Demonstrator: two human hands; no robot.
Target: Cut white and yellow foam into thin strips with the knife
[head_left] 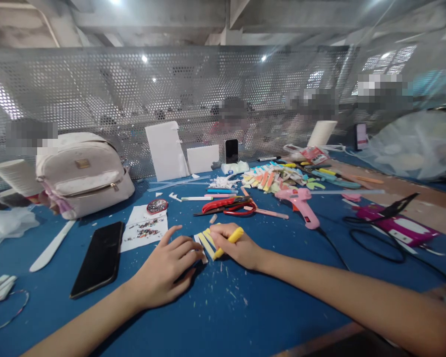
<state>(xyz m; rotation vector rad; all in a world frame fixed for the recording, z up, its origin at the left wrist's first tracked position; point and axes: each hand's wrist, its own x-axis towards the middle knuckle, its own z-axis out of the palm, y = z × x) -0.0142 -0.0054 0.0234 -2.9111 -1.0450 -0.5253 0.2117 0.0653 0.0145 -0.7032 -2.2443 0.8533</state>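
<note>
- A blue bench (178,329) is seen from above, with two bare forearms reaching in from the near side.
- A yellow marker (233,237) is gripped between the thumb and fingers of the right hand (241,248); its lower end is set down at the near end of some yellow-and-white strips (207,244), near the middle of the bench.
- The left hand (171,267) is laid palm down, its fingers loosely spread and slightly curled, with the fingertips at the left edge of the strips.
- Farther left, a small round red-rimmed dish (156,206) is filled with glittering silvery bits; it is set at the far corner of a white sheet (134,215), on which small dark and coloured bits are scattered.
- To the left of the sheet, a dark phone (98,258) is laid flat.
- At the far left, a pale backpack (87,166) is stood upright; its contents are hidden. Beside it, paper cups (17,173) are stacked one inside another and tilted.
- At the far right, a translucent plastic bag (412,144) is puffed out; what is in it cannot be made out.
- Beyond the hands, red-handled tools (223,203) are laid together, and a heap of coloured pieces (271,177) is piled farther back.
- To the right of the tools, a pink glue gun (299,201) is laid on its side.
</note>
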